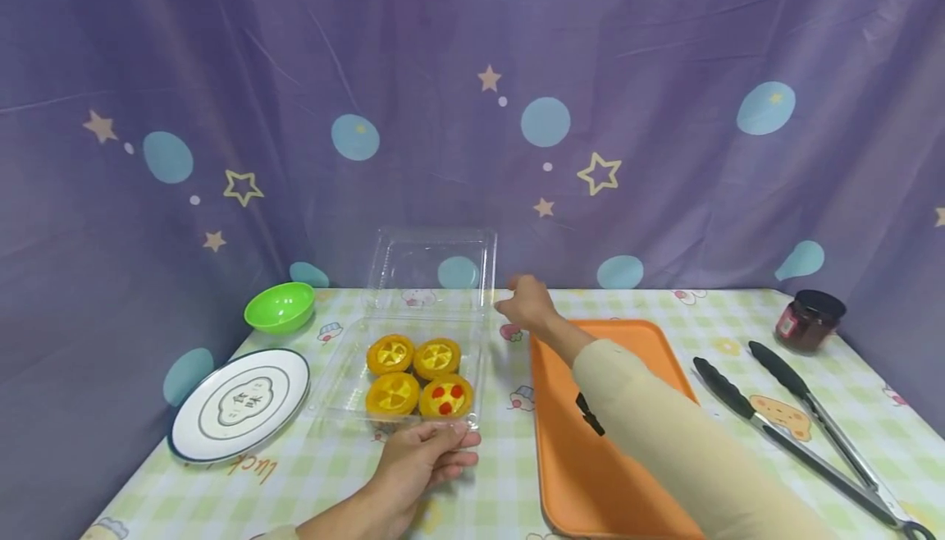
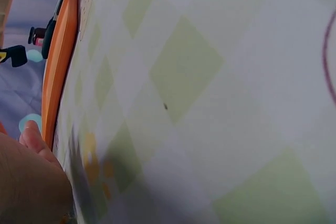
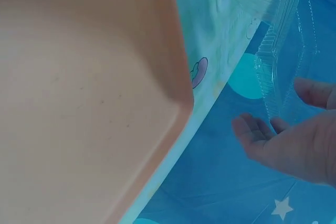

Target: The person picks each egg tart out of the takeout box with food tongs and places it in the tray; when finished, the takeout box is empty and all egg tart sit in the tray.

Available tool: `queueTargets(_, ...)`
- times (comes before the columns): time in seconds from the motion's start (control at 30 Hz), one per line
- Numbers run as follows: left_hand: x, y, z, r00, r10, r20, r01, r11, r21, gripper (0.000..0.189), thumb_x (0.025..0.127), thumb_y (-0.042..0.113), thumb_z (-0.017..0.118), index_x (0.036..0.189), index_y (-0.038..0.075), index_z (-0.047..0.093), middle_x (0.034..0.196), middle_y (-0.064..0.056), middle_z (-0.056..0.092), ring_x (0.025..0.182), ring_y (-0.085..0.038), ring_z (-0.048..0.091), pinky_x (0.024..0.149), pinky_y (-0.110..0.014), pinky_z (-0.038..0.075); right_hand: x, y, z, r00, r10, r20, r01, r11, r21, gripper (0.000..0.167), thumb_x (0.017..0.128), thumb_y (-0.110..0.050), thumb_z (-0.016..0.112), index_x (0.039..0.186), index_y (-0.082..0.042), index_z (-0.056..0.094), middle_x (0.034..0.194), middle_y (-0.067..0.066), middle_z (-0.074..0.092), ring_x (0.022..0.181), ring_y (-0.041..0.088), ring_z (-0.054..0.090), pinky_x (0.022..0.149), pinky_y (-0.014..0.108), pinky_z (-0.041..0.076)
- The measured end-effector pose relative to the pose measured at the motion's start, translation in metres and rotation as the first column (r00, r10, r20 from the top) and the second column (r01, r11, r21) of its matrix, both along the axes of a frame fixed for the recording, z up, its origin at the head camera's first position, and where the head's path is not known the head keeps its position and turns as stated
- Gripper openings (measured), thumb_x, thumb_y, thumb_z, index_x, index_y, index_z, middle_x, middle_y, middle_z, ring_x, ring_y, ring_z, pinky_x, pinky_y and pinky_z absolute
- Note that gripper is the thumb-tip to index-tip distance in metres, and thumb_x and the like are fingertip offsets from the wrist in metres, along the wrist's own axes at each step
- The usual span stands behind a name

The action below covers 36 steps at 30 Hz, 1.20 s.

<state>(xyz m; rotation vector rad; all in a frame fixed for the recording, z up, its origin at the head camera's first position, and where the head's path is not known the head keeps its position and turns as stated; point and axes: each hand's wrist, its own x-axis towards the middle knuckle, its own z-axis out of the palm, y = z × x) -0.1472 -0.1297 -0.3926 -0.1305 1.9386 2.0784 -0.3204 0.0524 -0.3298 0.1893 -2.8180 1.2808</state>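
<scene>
A clear plastic clamshell box point(image 1: 341, 388) stands on the table with its lid point(image 1: 431, 257) raised at the back. Inside sit several toy egg tarts point(image 1: 393, 394), one of them topped with red spots point(image 1: 447, 395). At the box's front right corner, my left hand point(image 1: 422, 459) pinches the rim between thumb and fingers. My right hand point(image 1: 527, 304) reaches beside the lid's right edge. In the right wrist view its fingers point(image 3: 252, 132) and thumb are spread apart close to the lid, with nothing gripped. The left wrist view shows mostly tablecloth.
An orange tray point(image 1: 550, 441) lies right of the box, under my right forearm. Farther right are black-tipped tongs point(image 1: 812, 450) and a dark jar with a black lid point(image 1: 808, 322). To the left are a white plate point(image 1: 284, 376) and a green bowl point(image 1: 280, 308). A purple curtain point(image 1: 443, 48) hangs behind.
</scene>
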Motion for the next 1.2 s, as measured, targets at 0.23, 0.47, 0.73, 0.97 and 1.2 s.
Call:
queueTargets(0.23,0.002,-0.001,0.003,0.999,-0.021,0.041,0.020,0.999,0.028,0.045,0.091,0.031,0.067,0.119,-0.004,0.061,0.102,-0.009,0.072,0.083,-0.015,0.070,0.073,-0.024,0.061,0.013,0.017,-0.003,0.990,0.099,-0.097,-0.092,0.993,0.070,0.044,0.086,-0.014,0.069,0.122,0.009,0.058,0.119,0.026,0.061,0.110,0.038,0.057,0.094,0.048,0.051)
queueTargets(0.47,0.007,-0.008,0.006,0.998,-0.042,0.049,0.040,0.998,0.037,0.049,0.092,0.032,0.066,0.121,-0.007,0.060,0.103,-0.011,0.072,0.082,-0.016,0.071,0.073,-0.026,0.061,0.035,0.041,0.004,0.972,0.184,-0.148,-0.169,0.980,0.106,0.045,0.087,-0.016,0.069,0.124,0.007,0.057,0.124,0.024,0.058,0.111,0.040,0.056,0.093,0.049,0.052)
queueTargets(0.73,0.007,-0.015,0.007,0.997,-0.060,0.055,0.058,0.998,0.026,0.050,0.091,0.032,0.066,0.123,-0.006,0.059,0.105,-0.012,0.071,0.084,-0.018,0.071,0.073,-0.027,0.061,0.052,0.075,0.016,0.958,0.213,-0.191,-0.192,0.974,0.118,0.054,0.086,-0.019,0.072,0.131,0.005,0.053,0.132,0.023,0.053,0.117,0.042,0.051,0.097,0.052,0.049)
queueTargets(0.97,0.008,-0.020,0.011,0.996,-0.073,0.045,0.076,0.995,-0.069,0.048,0.091,0.030,0.066,0.120,-0.007,0.060,0.100,-0.014,0.072,0.080,-0.019,0.071,0.068,-0.026,0.062,0.072,0.105,0.021,0.961,0.194,-0.200,-0.174,0.978,0.112,0.060,0.085,-0.025,0.074,0.134,0.001,0.051,0.137,0.019,0.049,0.122,0.042,0.047,0.098,0.056,0.046)
queueTargets(1.2,0.010,-0.035,0.016,0.992,-0.115,0.045,0.119,0.987,-0.107,0.047,0.093,0.030,0.064,0.119,-0.009,0.060,0.100,-0.016,0.072,0.080,-0.021,0.071,0.068,-0.029,0.062,0.093,0.141,0.020,0.965,0.157,-0.209,-0.133,0.983,0.128,0.058,0.085,-0.030,0.074,0.132,-0.001,0.054,0.133,0.018,0.051,0.120,0.041,0.048,0.094,0.057,0.046)
